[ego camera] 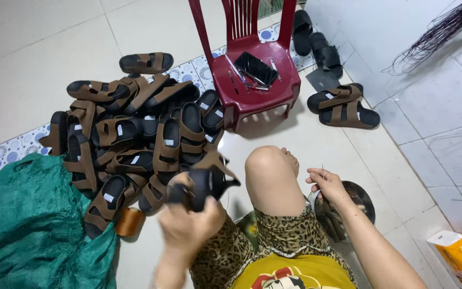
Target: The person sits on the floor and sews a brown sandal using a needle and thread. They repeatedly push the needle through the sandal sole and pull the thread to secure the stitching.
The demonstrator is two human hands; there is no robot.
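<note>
I see my left hand clamped around a black sandal with a brown strap, lower centre of frame. My right hand, centre right, pinches a thin needle above a round metal tray. A sandal pile lies at left.

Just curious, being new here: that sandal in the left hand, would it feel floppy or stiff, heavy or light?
Probably light: the left hand lifts the sandal alone. The brown straps look soft and likely bend, while the thick black sole seems stiffer. It is flat, so unlikely to roll.
</note>
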